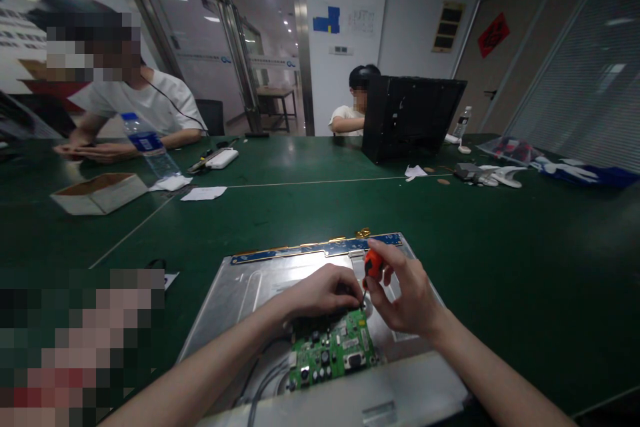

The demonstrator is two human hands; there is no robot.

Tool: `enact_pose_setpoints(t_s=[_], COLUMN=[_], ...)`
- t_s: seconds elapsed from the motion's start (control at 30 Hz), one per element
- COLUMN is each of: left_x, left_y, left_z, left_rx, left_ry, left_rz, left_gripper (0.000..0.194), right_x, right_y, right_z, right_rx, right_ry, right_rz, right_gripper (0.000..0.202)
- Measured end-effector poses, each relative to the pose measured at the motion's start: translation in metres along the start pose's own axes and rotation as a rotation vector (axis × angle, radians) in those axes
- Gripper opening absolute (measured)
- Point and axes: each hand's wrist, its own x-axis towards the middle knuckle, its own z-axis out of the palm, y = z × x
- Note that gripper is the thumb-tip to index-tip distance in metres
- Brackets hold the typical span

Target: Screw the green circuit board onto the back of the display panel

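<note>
A screwdriver with an orange and black handle [373, 265] is in my right hand [407, 290], its fingers closed around the grip. The thin shaft points down at the upper right corner of a green circuit board [333, 350]. Beside the shaft, my left hand [325, 291] has its fingers curled in close to that corner; whether they pinch something small is hidden. Beneath both hands lies a flat silver metal panel [240, 290], with a narrow blue circuit strip [310, 252] along its far edge. Dark cables [260, 383] run beside the green board's left side.
A black box-shaped housing [413, 117] stands across the green table [500, 247], with a person behind it. Another person sits at the left. An open box [100, 193], a tilted water bottle [150, 143], paper [204, 193] and white gloves [500, 177] lie around.
</note>
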Motion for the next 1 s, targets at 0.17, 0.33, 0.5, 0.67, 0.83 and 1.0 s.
enact_pose_setpoints(t_s=[0.17,0.33,0.5,0.67,0.83,1.0], left_x=[0.0002,-0.0002,-0.0005,-0.0002,0.0001,-0.0004], left_y=[-0.0001,-0.0004,-0.0008,-0.0030,-0.0030,-0.0003], left_z=[0.0003,0.0000,-0.0002,0.0005,0.0000,0.0001], left_rx=[-0.003,-0.011,0.013,0.004,0.009,-0.015], left_ry=[0.001,0.024,0.015,-0.014,-0.019,0.007], left_rz=[-0.013,0.029,0.027,0.002,0.005,0.019], left_gripper=[0.006,0.006,0.006,0.011,0.009,0.007], right_x=[-0.0018,-0.0030,-0.0018,-0.0022,-0.0025,-0.0028], right_y=[0.0015,0.0041,0.0028,0.0011,0.0007,0.0036], right_z=[0.0014,0.0032,0.0021,0.0000,0.0013,0.0036], right_rx=[-0.021,-0.034,-0.023,-0.022,-0.041,-0.059], right_ry=[0.028,0.041,0.029,0.016,0.044,0.062], right_rz=[0.004,0.001,0.002,0.025,0.027,0.011], right_gripper=[0.052,0.050,0.049,0.055,0.055,0.052])
